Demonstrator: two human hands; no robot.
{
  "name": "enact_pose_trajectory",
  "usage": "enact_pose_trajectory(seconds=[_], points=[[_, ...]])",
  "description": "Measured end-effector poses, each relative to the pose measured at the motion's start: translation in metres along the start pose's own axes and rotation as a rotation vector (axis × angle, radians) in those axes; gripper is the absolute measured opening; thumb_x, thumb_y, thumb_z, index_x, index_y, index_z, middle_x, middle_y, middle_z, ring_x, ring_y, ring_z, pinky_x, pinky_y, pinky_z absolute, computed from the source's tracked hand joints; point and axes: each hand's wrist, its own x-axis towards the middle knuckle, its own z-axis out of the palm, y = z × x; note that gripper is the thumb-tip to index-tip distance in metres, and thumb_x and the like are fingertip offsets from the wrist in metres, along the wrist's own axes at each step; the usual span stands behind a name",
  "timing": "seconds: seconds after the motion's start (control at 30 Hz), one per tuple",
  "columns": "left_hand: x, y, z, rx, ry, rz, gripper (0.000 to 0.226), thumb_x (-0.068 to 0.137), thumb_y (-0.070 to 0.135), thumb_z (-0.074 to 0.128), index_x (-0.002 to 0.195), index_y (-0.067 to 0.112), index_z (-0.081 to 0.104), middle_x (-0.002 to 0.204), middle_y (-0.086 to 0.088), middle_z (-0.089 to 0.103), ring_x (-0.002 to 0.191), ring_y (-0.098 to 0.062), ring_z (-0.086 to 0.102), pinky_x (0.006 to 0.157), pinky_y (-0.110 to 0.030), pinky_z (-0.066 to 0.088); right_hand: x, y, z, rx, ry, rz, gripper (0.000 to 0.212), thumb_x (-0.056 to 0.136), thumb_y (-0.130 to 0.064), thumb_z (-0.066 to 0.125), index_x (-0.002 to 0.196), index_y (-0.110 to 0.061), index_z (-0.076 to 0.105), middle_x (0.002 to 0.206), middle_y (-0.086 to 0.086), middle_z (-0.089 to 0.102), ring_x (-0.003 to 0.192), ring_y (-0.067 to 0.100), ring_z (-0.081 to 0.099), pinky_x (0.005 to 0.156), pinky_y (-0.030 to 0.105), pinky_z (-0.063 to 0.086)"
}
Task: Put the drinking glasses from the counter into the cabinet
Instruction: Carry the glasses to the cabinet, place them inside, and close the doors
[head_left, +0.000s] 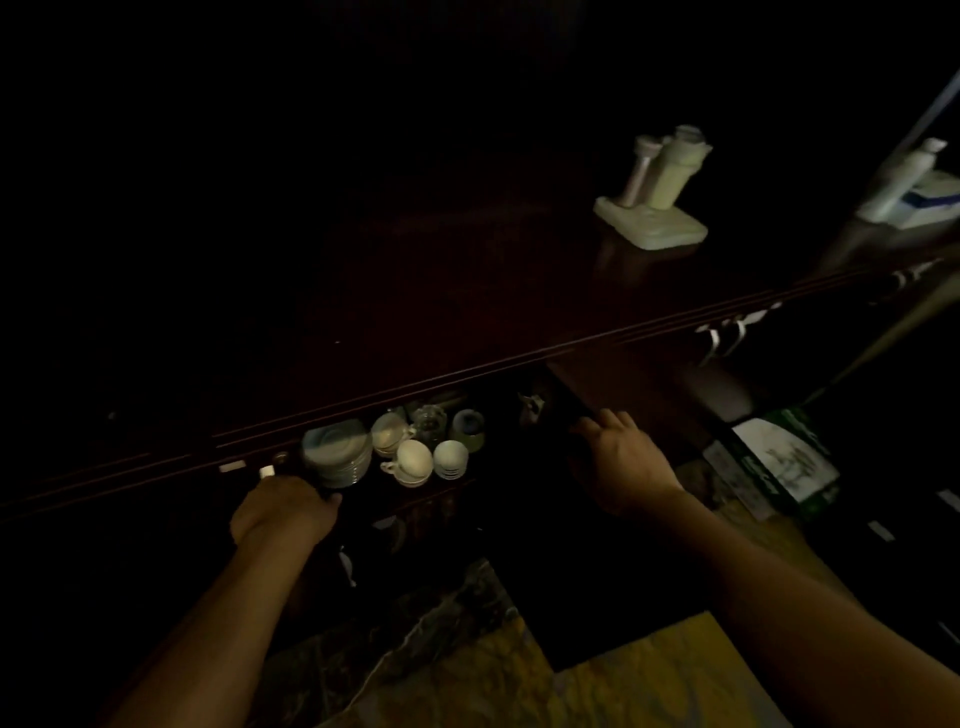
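The scene is very dark. Below the dark wooden counter (415, 291) the cabinet (498, 447) stands open. On its shelf I see a clear drinking glass (428, 423) and a greenish glass (467, 427) behind stacked saucers (336, 457) and white cups (415, 460). My left hand (283, 512) is curled around the edge of the left cabinet door, just left of the saucers. My right hand (621, 457) holds the edge of the right cabinet door (566, 400), thumb on one side and fingers on the other. No glass shows on the counter in this light.
A pale dispenser set on a tray (655, 208) stands on the counter's right part. A white bottle and box (914, 192) sit at the far right. Metal drawer handles (724, 335) hang under the counter edge. A green-and-white box (774, 462) lies on the patterned floor (467, 665).
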Motion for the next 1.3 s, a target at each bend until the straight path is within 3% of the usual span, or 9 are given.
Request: enact_pose_trajectory(seconds=[0.13, 0.23, 0.4, 0.53, 0.6, 0.73, 0.9, 1.07, 1.3], points=[[-0.045, 0.07, -0.02, -0.018, 0.187, 0.309, 0.051, 0.088, 0.063, 0.05, 0.112, 0.02, 0.064, 0.109, -0.006, 0.068, 0.097, -0.026, 0.066, 0.062, -0.028, 0.041, -0.038, 0.065, 0.001, 0.019, -0.05, 0.205, 0.058, 0.093, -0.053, 0.057, 0.139, -0.021, 0.044, 0.129, 0.007, 0.049, 0.118, 0.03, 0.049, 0.088, 0.042, 0.051], [-0.088, 0.141, -0.025, -0.133, 0.227, 0.714, 0.043, 0.092, 0.054, 0.052, 0.117, 0.021, 0.058, 0.117, -0.007, 0.062, 0.104, -0.028, 0.061, 0.073, -0.032, 0.046, -0.075, 0.107, 0.009, 0.121, -0.194, 0.31, 0.072, 0.092, -0.057, 0.057, 0.149, -0.02, 0.034, 0.135, 0.009, 0.053, 0.11, 0.026, 0.056, 0.084, 0.037, 0.051], [-0.153, 0.233, -0.004, -0.116, 0.083, 1.079, 0.052, 0.097, 0.055, 0.043, 0.142, 0.029, 0.041, 0.136, 0.003, 0.045, 0.127, -0.022, 0.044, 0.097, -0.04, 0.046, -0.132, 0.134, 0.037, 0.252, -0.241, 0.278, 0.035, 0.095, -0.051, 0.055, 0.115, -0.023, 0.062, 0.087, -0.011, 0.061, 0.072, 0.004, 0.059, 0.062, 0.025, 0.052], [-0.182, 0.26, 0.017, -0.128, 0.033, 1.0, 0.06, 0.095, 0.063, 0.039, 0.143, 0.027, 0.04, 0.139, 0.002, 0.045, 0.129, -0.021, 0.044, 0.099, -0.04, 0.046, -0.14, 0.126, 0.037, 0.385, -0.244, 0.147, 0.014, 0.094, -0.045, 0.059, 0.098, -0.032, 0.057, 0.077, -0.014, 0.055, 0.061, -0.001, 0.054, 0.05, 0.014, 0.036], [-0.189, 0.259, 0.022, -0.173, 0.008, 0.945, 0.062, 0.094, 0.064, 0.041, 0.143, 0.025, 0.04, 0.14, 0.0, 0.045, 0.128, -0.022, 0.047, 0.098, -0.039, 0.047, -0.142, 0.114, 0.034, 0.484, -0.284, 0.063, 0.015, 0.092, -0.044, 0.062, 0.084, -0.034, 0.053, 0.07, -0.011, 0.056, 0.055, -0.004, 0.055, 0.047, 0.015, 0.039], [-0.192, 0.233, 0.027, -0.295, 0.03, 0.791, 0.068, 0.089, 0.06, 0.056, 0.144, 0.023, 0.041, 0.138, -0.002, 0.047, 0.124, -0.023, 0.053, 0.097, -0.04, 0.049, -0.147, 0.075, 0.044, 0.638, -0.303, -0.047, 0.031, 0.088, -0.053, 0.063, 0.101, -0.024, 0.063, 0.086, -0.006, 0.069, 0.073, 0.005, 0.065, 0.062, 0.027, 0.053], [-0.181, 0.181, 0.032, -0.387, -0.036, 0.651, 0.069, 0.082, 0.049, 0.07, 0.141, 0.026, 0.042, 0.107, 0.003, 0.068, 0.099, -0.016, 0.065, 0.085, -0.037, 0.054, -0.141, 0.003, 0.065, 0.805, -0.203, -0.081, 0.029, 0.086, -0.046, 0.071, 0.106, -0.032, 0.056, 0.087, -0.02, 0.06, 0.075, -0.01, 0.058, 0.058, 0.005, 0.042], [-0.16, 0.13, 0.029, -0.491, -0.042, 0.576, 0.051, 0.082, 0.045, 0.072, 0.128, 0.029, 0.058, 0.098, 0.009, 0.068, 0.089, -0.009, 0.065, 0.077, -0.027, 0.053, -0.119, -0.063, 0.075, 0.877, -0.164, -0.096, 0.066, 0.085, -0.051, 0.069, 0.138, -0.018, 0.046, 0.112, -0.008, 0.07, 0.1, 0.005, 0.067, 0.084, 0.025, 0.057], [-0.115, 0.065, 0.005, -0.543, -0.035, 0.521, 0.027, 0.085, 0.033, 0.072, 0.111, 0.034, 0.068, 0.106, 0.013, 0.07, 0.096, -0.004, 0.066, 0.083, -0.024, 0.053, -0.083, -0.143, 0.08, 0.872, -0.149, -0.179, 0.048, 0.096, -0.042, 0.06, 0.136, -0.016, 0.049, 0.11, -0.002, 0.072, 0.098, 0.013, 0.069, 0.077, 0.025, 0.053]])
